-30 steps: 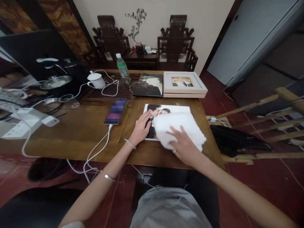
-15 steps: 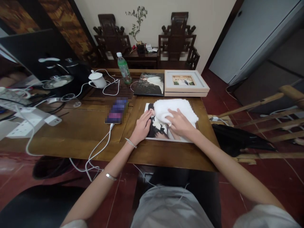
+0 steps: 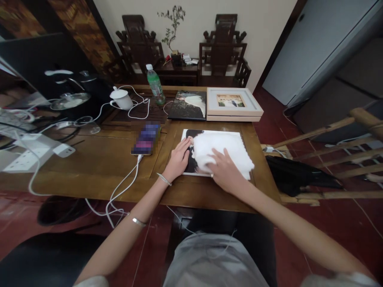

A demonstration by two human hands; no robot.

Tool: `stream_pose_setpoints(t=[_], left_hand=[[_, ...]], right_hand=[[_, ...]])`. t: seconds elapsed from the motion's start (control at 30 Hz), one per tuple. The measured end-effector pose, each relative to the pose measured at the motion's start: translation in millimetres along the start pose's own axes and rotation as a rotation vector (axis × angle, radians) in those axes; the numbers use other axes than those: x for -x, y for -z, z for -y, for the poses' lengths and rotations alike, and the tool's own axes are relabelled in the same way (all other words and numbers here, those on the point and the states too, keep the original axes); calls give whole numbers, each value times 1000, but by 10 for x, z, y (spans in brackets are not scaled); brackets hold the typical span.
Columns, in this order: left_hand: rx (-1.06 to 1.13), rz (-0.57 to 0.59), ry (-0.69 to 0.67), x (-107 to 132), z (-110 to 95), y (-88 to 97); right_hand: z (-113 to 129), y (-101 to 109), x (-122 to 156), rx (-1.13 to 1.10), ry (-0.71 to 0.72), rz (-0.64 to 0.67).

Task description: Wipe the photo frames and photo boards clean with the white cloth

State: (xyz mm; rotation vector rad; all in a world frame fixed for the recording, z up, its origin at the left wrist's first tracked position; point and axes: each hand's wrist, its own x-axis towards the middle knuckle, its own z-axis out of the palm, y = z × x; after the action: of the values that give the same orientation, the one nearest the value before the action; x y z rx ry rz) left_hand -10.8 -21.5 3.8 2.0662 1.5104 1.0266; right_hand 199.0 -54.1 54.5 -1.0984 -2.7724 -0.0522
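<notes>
A brown wooden table point(image 3: 104, 171) spreads beneath the person's two hands and far out past the left hand point(image 3: 178, 156). Well ahead of the hands, behind the table, stand two dark carved chairs, a left chair point(image 3: 133, 26) and a right chair point(image 3: 221, 52). A photo point(image 3: 192, 164) lies flat on the table under both hands, a dark part of it showing beside the left fingers. A fluffy white cloth point(image 3: 230, 145) covers most of the photo, beneath the right hand point(image 3: 226, 169), reaching just past the photo's right edge. Beyond the right hand lies a pale frame point(image 3: 230, 101), with a dark print point(image 3: 188, 105) just to its left. Far left of the left hand is a white power strip point(image 3: 30, 155). The left hand rests flat on the photo's left side, fingers straight, grasping nothing. The right hand's fingers spread over the cloth; they are slightly blurred, so I cannot tell whether they grip it. Ahead and left of the left hand, a bottle point(image 3: 155, 85) stands upright, a lidded white cup point(image 3: 122, 99) farther left. Nearer that hand lies a phone point(image 3: 146, 139). A pale band point(image 3: 164, 179) circles the left wrist.
</notes>
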Motion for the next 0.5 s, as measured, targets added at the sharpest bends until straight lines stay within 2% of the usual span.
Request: stream_pose_setpoints(t=[0.13, 0.23, 0.33, 0.5], left_hand=[[5, 0, 3, -3, -1, -5], [5, -7, -2, -2, 8, -13], [11, -12, -5, 0, 19, -18], [15, -18, -16, -6, 31, -25]], right_hand=[[314, 67, 485, -49, 24, -59], [286, 113, 601, -101, 32, -56], [44, 122, 484, -91, -5, -26], [-435, 61, -20, -35, -162, 39]])
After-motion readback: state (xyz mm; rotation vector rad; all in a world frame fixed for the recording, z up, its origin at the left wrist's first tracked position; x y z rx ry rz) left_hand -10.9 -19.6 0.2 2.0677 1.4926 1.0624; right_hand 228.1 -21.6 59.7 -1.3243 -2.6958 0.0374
